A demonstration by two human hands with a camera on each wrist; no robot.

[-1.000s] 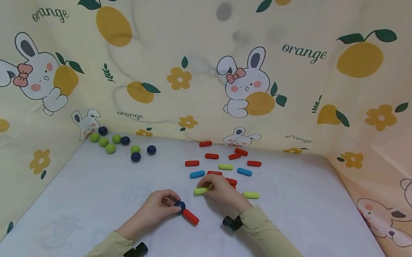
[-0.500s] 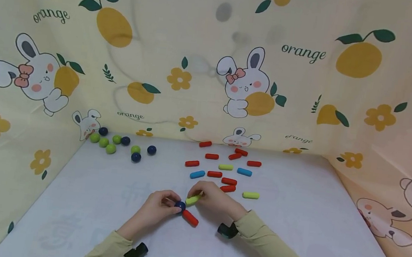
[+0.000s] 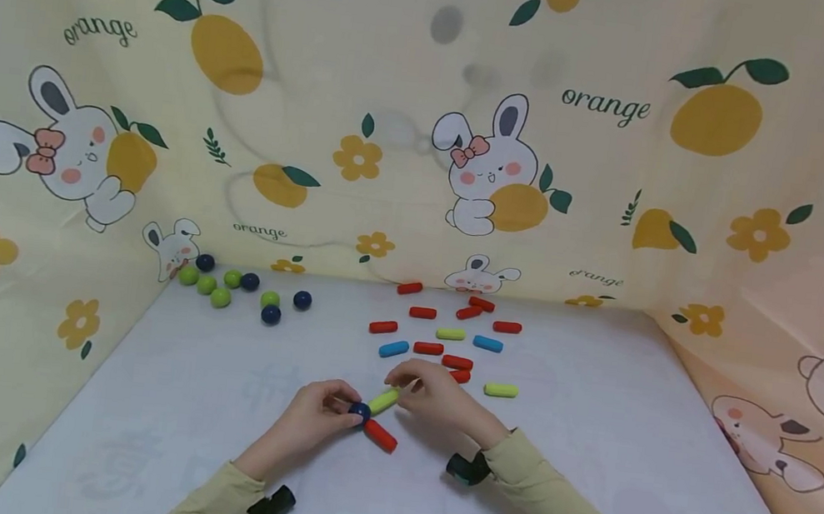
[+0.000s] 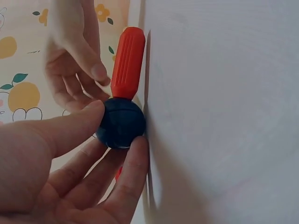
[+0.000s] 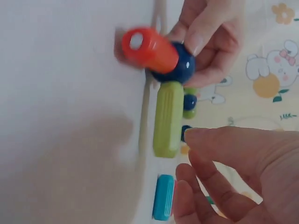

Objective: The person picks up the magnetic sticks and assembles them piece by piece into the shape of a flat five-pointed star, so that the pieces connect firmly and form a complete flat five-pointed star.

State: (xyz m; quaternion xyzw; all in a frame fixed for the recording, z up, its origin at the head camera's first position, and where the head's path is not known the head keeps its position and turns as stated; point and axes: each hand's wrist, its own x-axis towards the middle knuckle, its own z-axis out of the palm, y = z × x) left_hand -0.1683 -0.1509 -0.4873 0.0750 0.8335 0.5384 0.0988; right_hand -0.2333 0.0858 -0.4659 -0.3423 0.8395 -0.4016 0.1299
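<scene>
My left hand [image 3: 320,413] pinches a dark blue ball [image 4: 122,123] between thumb and fingers, low over the white table. A ridged red building rod [image 4: 128,63] sticks out from the ball; its free end carries a silvery disc, seen in the right wrist view. A second rod, yellow-green [image 5: 168,120], joins the same ball at an angle to the red one. Just beyond the yellow-green rod's free end is my right hand [image 3: 435,395], fingers loosely bent and apart from the rod, holding nothing.
Several loose rods lie beyond my right hand, among them a red rod [image 3: 457,362], a blue rod [image 3: 394,348] and a yellow-green rod [image 3: 501,390]. Green balls [image 3: 221,297] and dark blue balls [image 3: 271,314] cluster at the back left. A patterned cloth [image 3: 402,206] encloses the table.
My right hand has brought the yellow-green rod leftward to the dark blue ball, let go of it and drawn back slightly to the right. My left hand has stayed in place.
</scene>
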